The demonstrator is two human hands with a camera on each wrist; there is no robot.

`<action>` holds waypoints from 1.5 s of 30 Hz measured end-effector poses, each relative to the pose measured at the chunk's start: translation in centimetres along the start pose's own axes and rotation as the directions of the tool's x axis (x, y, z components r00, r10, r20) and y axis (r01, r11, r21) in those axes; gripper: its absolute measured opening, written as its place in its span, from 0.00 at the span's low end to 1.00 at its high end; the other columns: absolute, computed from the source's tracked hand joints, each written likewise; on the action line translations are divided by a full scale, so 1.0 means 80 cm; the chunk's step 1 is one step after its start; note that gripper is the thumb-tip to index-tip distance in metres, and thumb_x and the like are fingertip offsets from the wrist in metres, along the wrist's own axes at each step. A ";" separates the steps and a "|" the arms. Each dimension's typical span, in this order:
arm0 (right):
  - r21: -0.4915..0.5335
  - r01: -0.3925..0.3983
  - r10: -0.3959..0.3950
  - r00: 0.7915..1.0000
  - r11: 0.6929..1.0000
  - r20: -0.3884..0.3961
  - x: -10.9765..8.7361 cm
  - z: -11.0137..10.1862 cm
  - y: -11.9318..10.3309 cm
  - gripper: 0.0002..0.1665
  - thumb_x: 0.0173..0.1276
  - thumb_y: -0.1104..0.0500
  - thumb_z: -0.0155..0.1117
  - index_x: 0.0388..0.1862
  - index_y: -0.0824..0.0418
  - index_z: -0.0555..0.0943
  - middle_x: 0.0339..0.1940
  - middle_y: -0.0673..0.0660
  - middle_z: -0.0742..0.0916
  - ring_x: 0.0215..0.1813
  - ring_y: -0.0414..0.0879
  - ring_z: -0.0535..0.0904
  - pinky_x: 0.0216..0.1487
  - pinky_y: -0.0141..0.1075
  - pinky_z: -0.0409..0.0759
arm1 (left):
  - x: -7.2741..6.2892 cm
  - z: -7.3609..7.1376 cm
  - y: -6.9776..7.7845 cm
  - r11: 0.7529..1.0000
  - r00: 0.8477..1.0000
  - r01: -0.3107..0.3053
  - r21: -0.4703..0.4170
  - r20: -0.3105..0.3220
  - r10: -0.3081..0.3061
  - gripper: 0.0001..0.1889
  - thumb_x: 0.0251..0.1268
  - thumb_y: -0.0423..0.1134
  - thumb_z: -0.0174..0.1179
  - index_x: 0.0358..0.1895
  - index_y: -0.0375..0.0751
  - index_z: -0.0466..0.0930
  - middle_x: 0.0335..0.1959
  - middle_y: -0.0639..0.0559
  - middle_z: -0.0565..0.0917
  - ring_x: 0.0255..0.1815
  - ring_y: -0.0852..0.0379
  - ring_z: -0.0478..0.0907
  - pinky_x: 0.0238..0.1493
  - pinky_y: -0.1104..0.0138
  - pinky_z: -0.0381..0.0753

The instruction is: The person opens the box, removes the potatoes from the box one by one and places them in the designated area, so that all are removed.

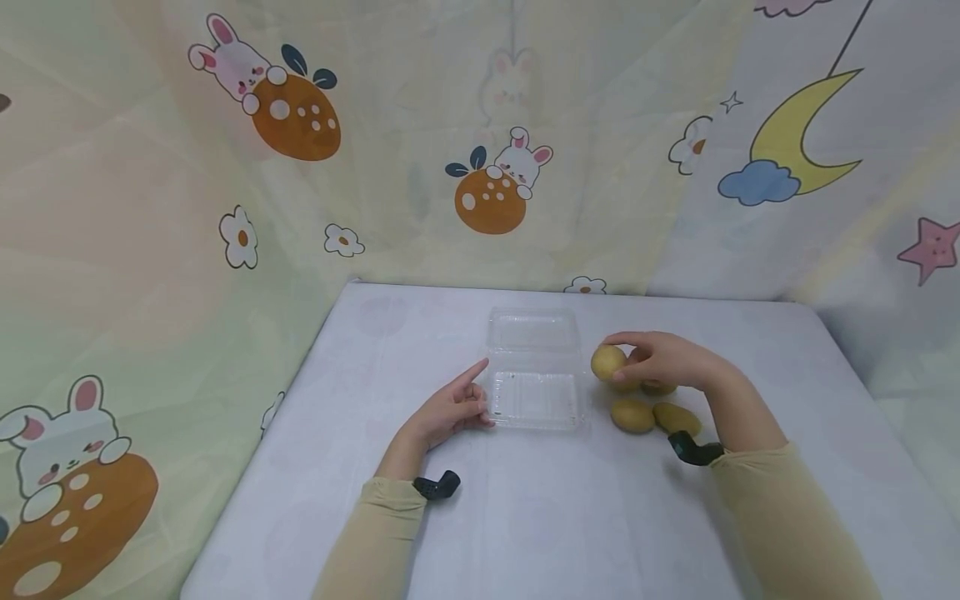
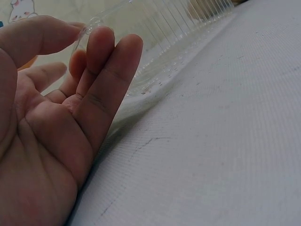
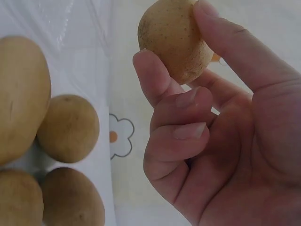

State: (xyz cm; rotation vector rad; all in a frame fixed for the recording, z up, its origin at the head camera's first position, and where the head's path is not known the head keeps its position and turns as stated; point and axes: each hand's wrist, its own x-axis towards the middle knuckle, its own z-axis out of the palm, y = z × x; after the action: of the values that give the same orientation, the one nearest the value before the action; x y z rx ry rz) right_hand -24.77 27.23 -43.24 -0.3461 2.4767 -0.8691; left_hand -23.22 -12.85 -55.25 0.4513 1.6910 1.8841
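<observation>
My right hand [image 1: 663,360] pinches a round yellow-brown potato [image 1: 607,363] between thumb and fingers, held up above other potatoes. In the right wrist view the held potato [image 3: 174,40] sits at the fingertips, with the other fingers curled below it. Several potatoes lie on the table below: an oval potato [image 1: 632,416], a longer potato [image 1: 678,417] beside it, and one partly hidden under the hand. A clear plastic box [image 1: 534,400] with its lid [image 1: 533,331] folded back lies left of them. My left hand [image 1: 447,410] pinches the box's left rim, its index finger extended along the side.
A white cloth covers the table [image 1: 525,517]. Patterned curtain [image 1: 405,183] with rabbits and flowers hangs behind and to the sides. Each wrist wears a black camera, one on the left [image 1: 437,485] and one on the right [image 1: 694,450].
</observation>
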 end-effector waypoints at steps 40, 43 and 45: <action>0.172 -0.131 0.157 0.976 0.976 -0.148 -0.079 0.009 0.160 0.44 0.66 0.38 0.64 0.74 0.55 0.62 0.28 0.54 0.79 0.26 0.43 0.70 0.29 0.35 0.68 | 0.002 0.000 -0.003 1.000 1.000 0.008 -0.002 -0.010 -0.008 0.42 0.70 0.28 0.56 0.81 0.56 0.45 0.37 0.54 0.73 0.38 0.56 0.83 0.52 0.57 0.86; 0.176 -0.125 0.152 0.977 0.976 -0.149 -0.079 0.013 0.165 0.43 0.67 0.39 0.64 0.74 0.56 0.63 0.33 0.55 0.82 0.27 0.42 0.70 0.28 0.34 0.68 | 0.002 0.000 -0.003 1.000 1.000 0.009 -0.002 -0.013 -0.009 0.42 0.70 0.29 0.56 0.81 0.56 0.45 0.37 0.54 0.73 0.38 0.55 0.83 0.52 0.57 0.86; 0.189 -0.129 0.159 0.976 0.973 -0.149 -0.079 0.015 0.168 0.43 0.67 0.40 0.65 0.74 0.55 0.63 0.34 0.56 0.82 0.26 0.42 0.70 0.26 0.34 0.69 | 0.002 0.000 -0.003 1.000 1.000 0.007 -0.002 -0.014 -0.007 0.42 0.70 0.29 0.56 0.81 0.56 0.45 0.37 0.53 0.73 0.38 0.55 0.83 0.52 0.57 0.86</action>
State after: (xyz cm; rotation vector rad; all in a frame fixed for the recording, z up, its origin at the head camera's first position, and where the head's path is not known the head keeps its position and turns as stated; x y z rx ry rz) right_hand -19.77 39.30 -50.34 -0.0326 2.5094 -1.0852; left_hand -23.31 -12.76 -55.53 0.4320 1.6972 1.8875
